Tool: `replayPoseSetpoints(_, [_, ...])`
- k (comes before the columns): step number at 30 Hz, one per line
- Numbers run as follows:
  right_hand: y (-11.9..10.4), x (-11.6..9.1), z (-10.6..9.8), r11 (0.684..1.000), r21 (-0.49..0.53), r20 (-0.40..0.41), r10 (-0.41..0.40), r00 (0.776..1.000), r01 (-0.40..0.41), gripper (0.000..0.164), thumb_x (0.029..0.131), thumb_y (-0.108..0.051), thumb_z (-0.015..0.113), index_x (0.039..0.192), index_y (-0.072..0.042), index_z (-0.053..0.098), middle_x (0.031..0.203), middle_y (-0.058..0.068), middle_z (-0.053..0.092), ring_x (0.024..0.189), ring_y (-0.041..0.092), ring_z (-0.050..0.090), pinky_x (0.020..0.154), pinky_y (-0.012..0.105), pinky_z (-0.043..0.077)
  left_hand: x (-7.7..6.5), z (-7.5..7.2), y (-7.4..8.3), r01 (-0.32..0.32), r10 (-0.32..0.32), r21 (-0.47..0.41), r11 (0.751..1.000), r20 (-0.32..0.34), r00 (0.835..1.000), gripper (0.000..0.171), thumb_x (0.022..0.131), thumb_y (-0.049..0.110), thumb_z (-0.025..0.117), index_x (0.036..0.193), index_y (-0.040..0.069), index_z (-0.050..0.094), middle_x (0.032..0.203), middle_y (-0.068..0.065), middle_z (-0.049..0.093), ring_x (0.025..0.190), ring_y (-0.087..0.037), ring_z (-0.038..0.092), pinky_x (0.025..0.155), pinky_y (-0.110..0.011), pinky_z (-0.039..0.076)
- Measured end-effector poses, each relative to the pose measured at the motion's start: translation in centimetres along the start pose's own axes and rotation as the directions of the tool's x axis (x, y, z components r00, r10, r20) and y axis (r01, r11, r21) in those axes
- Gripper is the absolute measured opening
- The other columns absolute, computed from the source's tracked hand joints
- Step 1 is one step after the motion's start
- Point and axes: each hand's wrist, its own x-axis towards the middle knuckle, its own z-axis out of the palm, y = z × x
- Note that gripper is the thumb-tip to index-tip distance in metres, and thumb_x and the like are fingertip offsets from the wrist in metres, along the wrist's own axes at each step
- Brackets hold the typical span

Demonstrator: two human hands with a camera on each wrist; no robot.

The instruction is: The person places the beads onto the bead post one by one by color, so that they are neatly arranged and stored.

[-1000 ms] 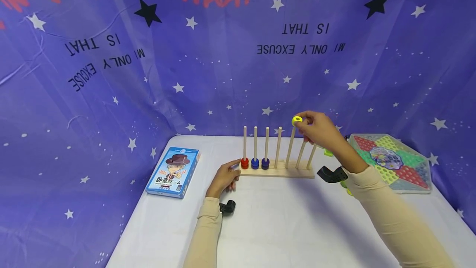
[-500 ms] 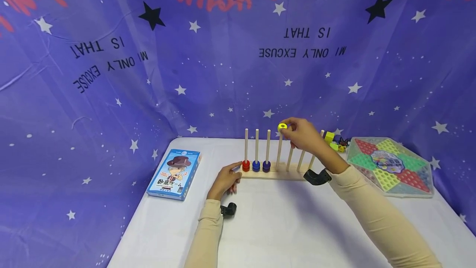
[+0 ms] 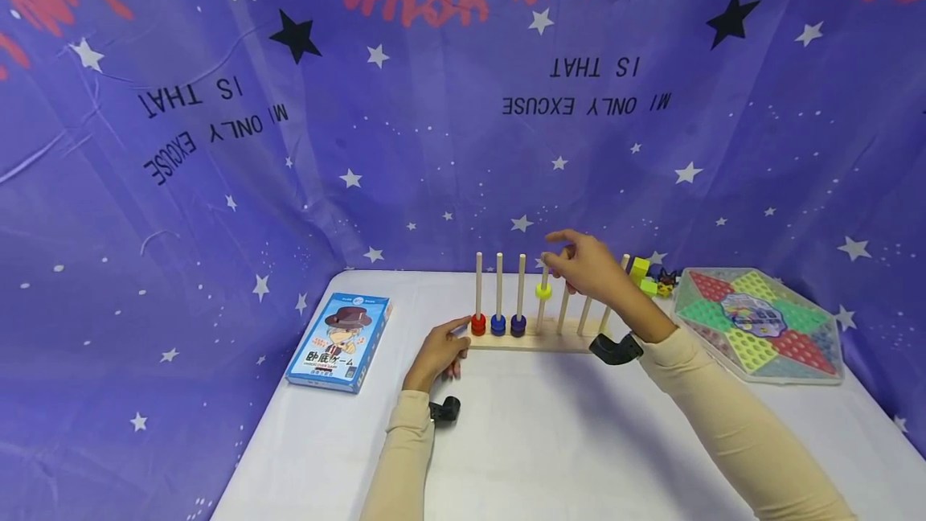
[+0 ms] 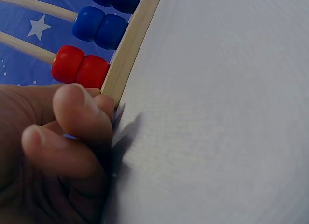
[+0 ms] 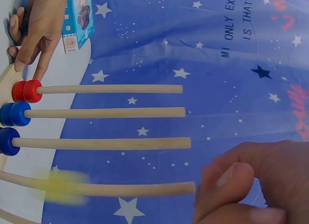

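A wooden peg rack stands on the table with a row of upright pegs. Two red beads sit low on the first peg, two blue beads on the second and two dark blue beads on the third. Partway down the fourth peg is a yellow bead, blurred in the right wrist view. My right hand is beside that peg's top, its fingers parted and holding nothing. At the rack's left end, the thumb and index finger of my left hand grip the base.
A blue game box lies at the left. On the right are a clear Chinese checkers board, yellow-green blocks and a small dark figure. A purple star-printed cloth hangs behind the table.
My right hand moved left with the yellow bead to the fourth peg and let it go; the bead is now lower on that peg. My left hand stayed at the rack's end.
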Motion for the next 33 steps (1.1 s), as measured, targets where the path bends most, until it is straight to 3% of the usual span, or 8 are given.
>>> replayPoseSetpoints(7, [0.4, -0.9, -1.4, 1.0, 0.021, -0.044, -0.007, 0.999, 0.008, 0.048, 0.093, -0.038, 0.06, 0.134, -0.015, 0.05, 0.076, 0.008, 0.061, 0.052, 0.031, 0.057, 0.048, 0.037, 0.047, 0.1, 0.1, 0.0, -0.023, 0.023, 0.004, 1.0, -0.006, 1.0, 0.049, 0.093, 0.008, 0.057, 0.141, 0.015, 0.049, 0.066, -0.012, 0.059, 0.033, -0.009, 0.045, 0.031, -0.022, 0.038])
replayPoseSetpoints(14, [1.8, -2.8, -4.4, 0.998, 0.054, -0.095, -0.018, 0.995, 0.023, 0.051, 0.095, -0.039, 0.057, 0.137, -0.013, 0.048, 0.08, 0.013, 0.061, 0.049, 0.028, 0.054, 0.046, 0.035, 0.047, 0.3, 0.0, 0.1, -0.012, 0.012, 0.016, 1.0, -0.001, 1.0, 0.049, 0.093, 0.009, 0.057, 0.141, 0.016, 0.049, 0.066, -0.011, 0.059, 0.033, -0.01, 0.045, 0.031, -0.022, 0.039])
replayPoseSetpoints(20, [4.5, -5.4, -7.3, 0.996, 0.085, -0.19, 0.053, 0.98, -0.037, 0.056, 0.093, -0.047, 0.056, 0.138, -0.016, 0.047, 0.082, 0.013, 0.06, 0.052, 0.024, 0.052, 0.043, 0.034, 0.044, 0.3, -0.1, 0.4, -0.005, 0.005, 0.021, 1.0, -0.016, 1.0, 0.049, 0.092, 0.01, 0.057, 0.141, 0.015, 0.049, 0.067, -0.013, 0.06, 0.034, -0.011, 0.045, 0.031, -0.023, 0.039])
replayPoseSetpoints(26, [9.8, -8.5, -8.4, 0.979, 0.141, -0.215, 0.177, 0.96, -0.148, 0.061, 0.094, -0.049, 0.052, 0.14, -0.011, 0.042, 0.082, 0.007, 0.061, 0.055, 0.024, 0.053, 0.044, 0.034, 0.043, 0.2, -0.2, 0.3, 0.01, -0.01, 0.024, 1.0, -0.026, 1.0, 0.048, 0.093, 0.01, 0.057, 0.14, 0.017, 0.05, 0.069, -0.014, 0.061, 0.034, -0.011, 0.045, 0.031, -0.022, 0.038])
replayPoseSetpoints(33, [18.1, -12.9, -6.5, 0.946, 0.194, -0.176, 0.294, 0.939, -0.259, 0.059, 0.096, -0.043, 0.052, 0.134, -0.001, 0.037, 0.079, 0.003, 0.063, 0.054, 0.017, 0.055, 0.043, 0.031, 0.044, 0.0, 0.1, 0.0, 0.018, -0.018, -0.023, 1.0, -0.001, 1.0, 0.049, 0.092, 0.01, 0.058, 0.14, 0.017, 0.05, 0.07, -0.015, 0.06, 0.035, -0.011, 0.046, 0.032, -0.022, 0.038])
